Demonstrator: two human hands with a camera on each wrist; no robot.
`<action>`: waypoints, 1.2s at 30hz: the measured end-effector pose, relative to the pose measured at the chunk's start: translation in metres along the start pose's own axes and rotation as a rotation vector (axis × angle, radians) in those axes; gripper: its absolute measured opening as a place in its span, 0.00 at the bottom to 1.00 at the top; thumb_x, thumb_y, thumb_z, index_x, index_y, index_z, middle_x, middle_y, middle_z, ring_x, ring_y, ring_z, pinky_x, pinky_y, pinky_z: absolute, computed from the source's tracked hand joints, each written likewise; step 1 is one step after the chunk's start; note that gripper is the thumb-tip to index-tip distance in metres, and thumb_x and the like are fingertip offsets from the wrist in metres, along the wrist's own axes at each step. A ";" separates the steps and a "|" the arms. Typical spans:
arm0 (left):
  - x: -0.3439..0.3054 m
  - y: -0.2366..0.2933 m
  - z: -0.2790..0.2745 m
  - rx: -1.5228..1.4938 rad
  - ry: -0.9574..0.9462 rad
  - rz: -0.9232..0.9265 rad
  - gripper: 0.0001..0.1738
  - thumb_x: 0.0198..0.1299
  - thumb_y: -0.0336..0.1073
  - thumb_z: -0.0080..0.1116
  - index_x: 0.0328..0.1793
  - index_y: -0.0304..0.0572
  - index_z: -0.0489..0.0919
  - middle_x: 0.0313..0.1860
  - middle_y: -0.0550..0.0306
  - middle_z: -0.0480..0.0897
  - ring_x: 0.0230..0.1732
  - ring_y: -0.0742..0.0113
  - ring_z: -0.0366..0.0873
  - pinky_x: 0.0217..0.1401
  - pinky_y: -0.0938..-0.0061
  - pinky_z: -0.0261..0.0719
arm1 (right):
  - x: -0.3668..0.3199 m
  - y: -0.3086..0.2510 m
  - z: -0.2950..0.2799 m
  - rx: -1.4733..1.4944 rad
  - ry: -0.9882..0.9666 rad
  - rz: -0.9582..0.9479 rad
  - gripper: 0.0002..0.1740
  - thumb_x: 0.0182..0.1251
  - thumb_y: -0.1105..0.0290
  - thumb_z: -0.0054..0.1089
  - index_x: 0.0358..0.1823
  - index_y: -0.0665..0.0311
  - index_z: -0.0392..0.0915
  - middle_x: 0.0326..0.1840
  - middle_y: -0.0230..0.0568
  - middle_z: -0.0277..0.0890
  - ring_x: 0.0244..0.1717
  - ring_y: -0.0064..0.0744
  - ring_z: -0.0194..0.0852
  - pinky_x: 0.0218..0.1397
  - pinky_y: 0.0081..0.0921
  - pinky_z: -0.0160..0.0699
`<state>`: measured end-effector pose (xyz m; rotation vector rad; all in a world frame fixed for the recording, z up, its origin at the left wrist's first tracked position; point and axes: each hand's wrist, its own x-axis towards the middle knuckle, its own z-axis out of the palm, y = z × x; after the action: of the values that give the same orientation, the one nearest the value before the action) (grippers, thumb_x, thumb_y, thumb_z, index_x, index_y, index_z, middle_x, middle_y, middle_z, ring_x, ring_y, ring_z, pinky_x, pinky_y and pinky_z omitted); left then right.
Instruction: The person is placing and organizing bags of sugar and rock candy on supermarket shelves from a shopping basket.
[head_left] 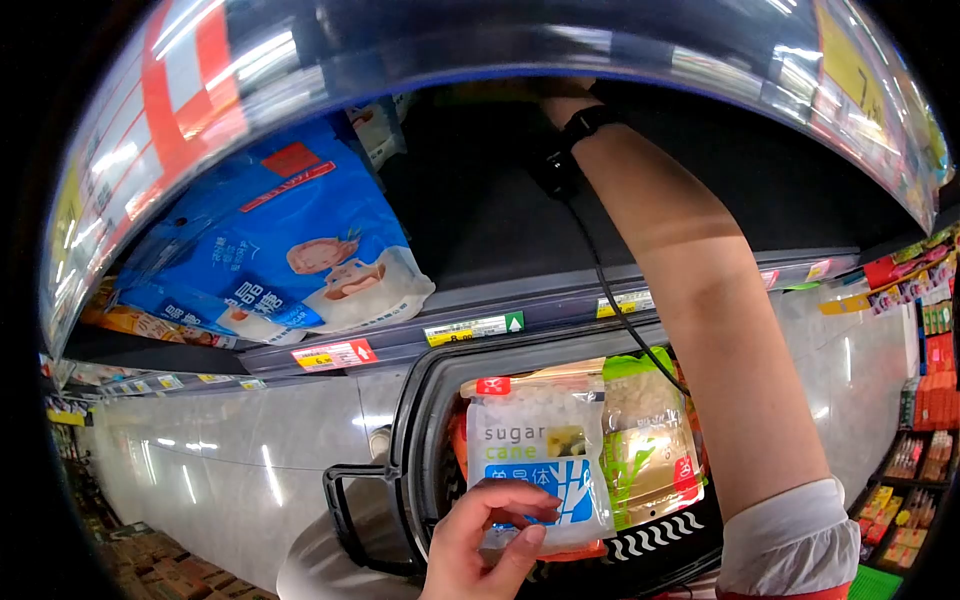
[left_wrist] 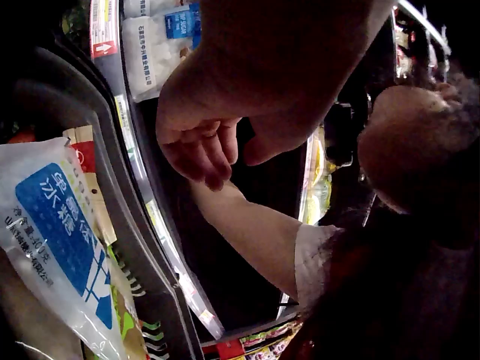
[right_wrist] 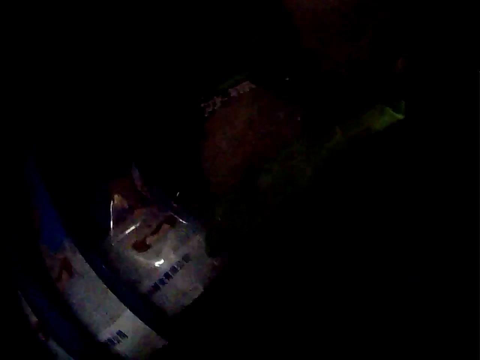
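Note:
My left hand (head_left: 490,540) hovers over a clear bag of sugar (head_left: 545,440) with a blue label, its fingers loosely bent around nothing. The left wrist view shows this hand (left_wrist: 210,135) from close by, with the bag (left_wrist: 64,240) to its left. My right arm reaches deep into the dark shelf; only the base of the right hand (head_left: 568,103) shows, and its fingers are hidden. The right wrist view is very dark: blue and white bags (right_wrist: 161,259) lie at lower left, and a dim green-edged package (right_wrist: 251,142) is near the middle.
A black basket (head_left: 405,440) with a handle holds the sugar bag and a green-and-gold bag (head_left: 650,440). Large blue bags (head_left: 290,240) stand at the shelf's left. Price tags line the shelf edge (head_left: 390,325). A black cable (head_left: 602,270) hangs from the right wrist.

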<state>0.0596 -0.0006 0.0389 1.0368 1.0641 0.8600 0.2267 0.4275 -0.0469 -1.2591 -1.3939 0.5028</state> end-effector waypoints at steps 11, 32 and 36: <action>0.001 -0.002 0.003 0.014 -0.004 -0.021 0.11 0.59 0.24 0.47 0.49 0.36 0.66 0.41 0.56 0.74 0.42 0.71 0.73 0.45 0.79 0.69 | 0.001 -0.002 0.021 -0.139 -0.001 0.001 0.13 0.63 0.68 0.49 0.47 0.65 0.68 0.38 0.37 0.71 0.37 0.25 0.68 0.35 0.23 0.67; 0.012 -0.008 0.001 0.018 0.068 0.043 0.09 0.58 0.25 0.49 0.45 0.35 0.68 0.41 0.56 0.75 0.40 0.73 0.74 0.46 0.79 0.70 | -0.003 -0.018 -0.030 -0.065 -0.064 0.008 0.16 0.63 0.68 0.49 0.50 0.66 0.67 0.42 0.38 0.72 0.41 0.26 0.70 0.39 0.24 0.69; 0.013 -0.009 0.001 0.009 0.081 0.101 0.09 0.59 0.26 0.48 0.46 0.36 0.68 0.41 0.56 0.75 0.39 0.74 0.74 0.44 0.80 0.70 | -0.064 -0.042 -0.078 0.013 -0.187 0.189 0.16 0.63 0.67 0.49 0.51 0.66 0.67 0.43 0.38 0.72 0.42 0.26 0.71 0.39 0.24 0.69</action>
<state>0.0651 0.0086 0.0273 1.0784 1.0916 0.9859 0.2665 0.3299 -0.0176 -1.3678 -1.4302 0.7749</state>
